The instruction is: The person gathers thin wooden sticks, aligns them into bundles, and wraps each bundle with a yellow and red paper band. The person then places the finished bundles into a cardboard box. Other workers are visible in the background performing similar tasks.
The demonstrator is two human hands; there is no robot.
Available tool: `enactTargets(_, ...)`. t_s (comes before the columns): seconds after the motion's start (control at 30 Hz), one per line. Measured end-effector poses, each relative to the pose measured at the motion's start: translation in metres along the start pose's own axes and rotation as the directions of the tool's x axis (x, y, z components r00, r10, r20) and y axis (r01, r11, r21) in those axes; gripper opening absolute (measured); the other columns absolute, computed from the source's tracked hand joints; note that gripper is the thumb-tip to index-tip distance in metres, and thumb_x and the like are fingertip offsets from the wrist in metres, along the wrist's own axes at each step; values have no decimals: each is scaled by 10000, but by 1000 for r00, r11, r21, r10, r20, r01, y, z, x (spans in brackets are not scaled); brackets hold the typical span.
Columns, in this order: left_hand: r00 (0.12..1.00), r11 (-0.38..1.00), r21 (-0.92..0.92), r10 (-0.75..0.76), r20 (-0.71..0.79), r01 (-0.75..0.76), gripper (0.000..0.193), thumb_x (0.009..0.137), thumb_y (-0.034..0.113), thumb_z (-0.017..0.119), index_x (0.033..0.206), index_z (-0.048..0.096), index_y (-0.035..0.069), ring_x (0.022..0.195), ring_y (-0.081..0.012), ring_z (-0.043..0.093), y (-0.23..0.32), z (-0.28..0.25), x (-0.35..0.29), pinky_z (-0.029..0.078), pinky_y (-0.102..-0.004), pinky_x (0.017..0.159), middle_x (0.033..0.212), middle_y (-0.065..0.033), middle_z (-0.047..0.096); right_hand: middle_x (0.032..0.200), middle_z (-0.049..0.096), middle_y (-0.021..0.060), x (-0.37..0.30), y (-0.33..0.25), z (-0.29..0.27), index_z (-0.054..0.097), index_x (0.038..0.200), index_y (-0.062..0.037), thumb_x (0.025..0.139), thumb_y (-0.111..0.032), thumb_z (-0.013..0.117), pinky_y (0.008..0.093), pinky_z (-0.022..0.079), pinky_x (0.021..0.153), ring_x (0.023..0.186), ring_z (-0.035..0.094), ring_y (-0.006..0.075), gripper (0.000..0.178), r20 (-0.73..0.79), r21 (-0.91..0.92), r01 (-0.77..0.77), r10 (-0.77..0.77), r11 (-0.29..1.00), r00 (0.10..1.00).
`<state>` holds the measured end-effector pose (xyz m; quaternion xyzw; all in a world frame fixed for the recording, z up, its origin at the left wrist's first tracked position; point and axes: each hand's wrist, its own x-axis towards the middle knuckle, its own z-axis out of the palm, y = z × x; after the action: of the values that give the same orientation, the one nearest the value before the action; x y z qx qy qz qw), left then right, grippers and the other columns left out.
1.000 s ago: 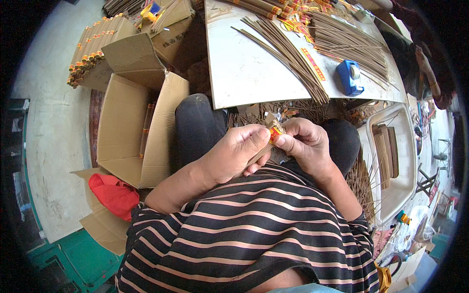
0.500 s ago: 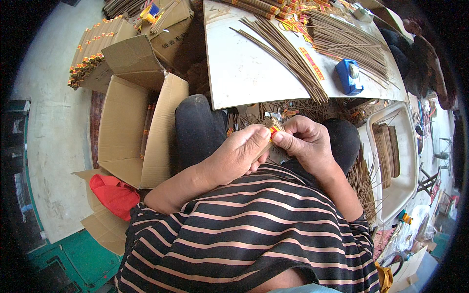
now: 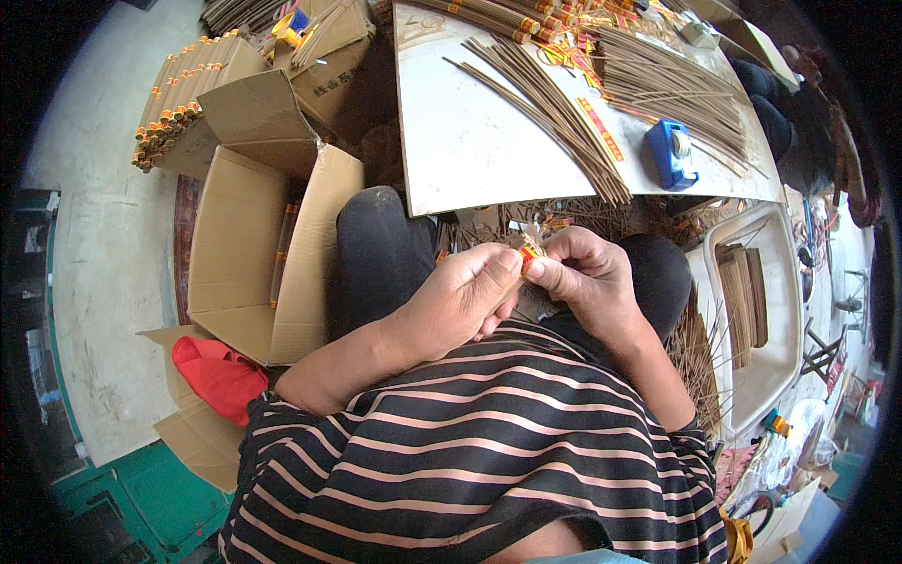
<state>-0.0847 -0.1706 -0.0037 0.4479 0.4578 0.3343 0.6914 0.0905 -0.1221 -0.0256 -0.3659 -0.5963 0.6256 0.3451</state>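
Observation:
Above my lap, a small bundle of incense sticks (image 3: 529, 242) with a red and yellow paper band is held between both hands. My left hand (image 3: 460, 293) is closed around it, thumb along its side. With thumb and forefinger, my right hand (image 3: 590, 278) pinches the band at the end. Most of the bundle's length is hidden by my fingers. Loose incense sticks (image 3: 554, 117) lie in a pile on the white table (image 3: 460, 160) ahead, beside a red paper label strip (image 3: 599, 129) and a blue tape dispenser (image 3: 670, 155).
An opened cardboard box (image 3: 240, 235) with some banded bundles stands at my left, a red cloth (image 3: 218, 368) near it. Stacked bundles (image 3: 183, 94) sit farther left. At my right is a white plastic tub (image 3: 766, 367) holding brown sticks. A person's dark-clothed leg (image 3: 770, 117) shows beyond the table.
Both hands keep the same grip on the banded bundle, with hardly any movement. The view has shifted very slightly.

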Motion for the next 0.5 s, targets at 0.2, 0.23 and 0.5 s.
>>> enactTargets(0.2, 993, 998, 59, 7, -122, 0, 400, 963, 368, 326, 952, 502, 10, 536, -49, 422, 1, 4, 0, 363, -171, 482, 656, 1, 461, 679, 436, -7, 7, 14, -1, 498, 719, -46, 694, -199, 766, 205, 387, 551, 619, 400, 69, 310, -199, -302, 122, -188, 945, 962)
enactTargets(0.23, 989, 997, 71, 6, -150, 5, 396, 963, 364, 330, 953, 505, 9, 540, -54, 422, 1, 4, 0, 367, -177, 489, 658, 0, 462, 660, 474, 8, 5, -2, 3, 526, 716, -32, 709, -200, 754, 210, 396, 533, 606, 430, 74, 283, -185, -273, 71, -125, 959, 975)
enactTargets(0.5, 964, 963, 246, 167, -206, -115, 358, 961, 304, 370, 923, 522, -19, 568, -118, 465, -8, 12, 3, 404, -250, 525, 635, -49, 488, 642, 562, 114, -8, -17, 10, 620, 817, 38, 813, -188, 646, 263, 429, 528, 572, 513, 147, 228, -108, -335, -10, -28, 942, 994)
